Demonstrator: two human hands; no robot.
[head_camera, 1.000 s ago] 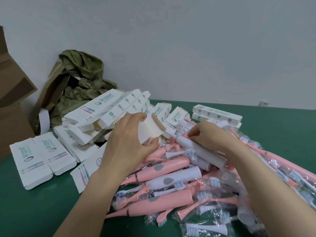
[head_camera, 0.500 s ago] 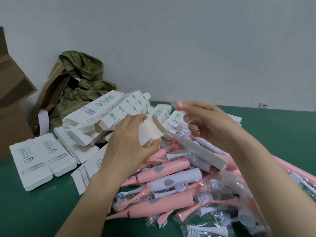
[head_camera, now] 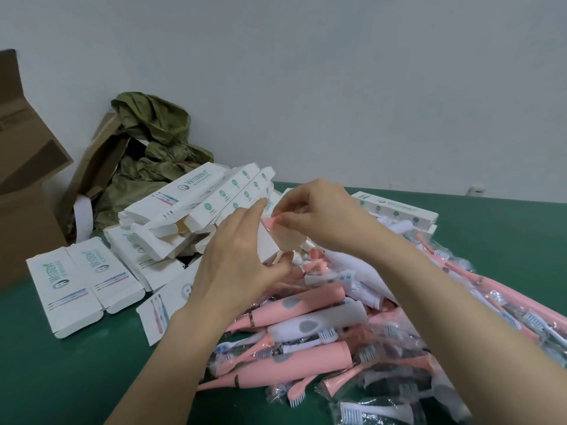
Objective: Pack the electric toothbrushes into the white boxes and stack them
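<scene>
We note that the right hand (head_camera: pixel 322 216) has risen from the toothbrush pile (head_camera: pixel 306 305) within the last second. It now pinches a bagged pink toothbrush piece (head_camera: pixel 271 223) at the mouth of the white box (head_camera: pixel 265 246), which the left hand (head_camera: pixel 233 265) grips between thumb and fingers. We judge insertion is only beginning. The piece sits just beside the left fingertips; contact cannot be confirmed. Other stacked boxes (head_camera: pixel 196 197) lie behind.
</scene>
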